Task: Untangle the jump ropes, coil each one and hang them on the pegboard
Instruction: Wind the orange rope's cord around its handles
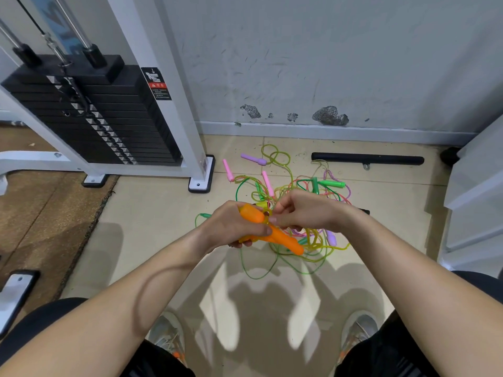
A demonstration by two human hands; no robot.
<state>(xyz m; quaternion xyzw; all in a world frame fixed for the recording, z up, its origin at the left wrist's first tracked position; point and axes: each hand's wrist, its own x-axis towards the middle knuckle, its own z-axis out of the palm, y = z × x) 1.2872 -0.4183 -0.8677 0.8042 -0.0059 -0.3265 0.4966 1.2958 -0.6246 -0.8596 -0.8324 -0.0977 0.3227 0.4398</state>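
Note:
My left hand grips two orange jump-rope handles held together above the floor. My right hand pinches the yellowish rope where it loops around the handles. Below and beyond my hands, a tangle of jump ropes lies on the tiled floor, with pink handles, a purple handle, green handles and yellow and green cords mixed together. No pegboard is in view.
A white weight machine with a black plate stack stands at the left, its foot near the tangle. A black bar lies by the wall. White furniture is at right. My shoes are below.

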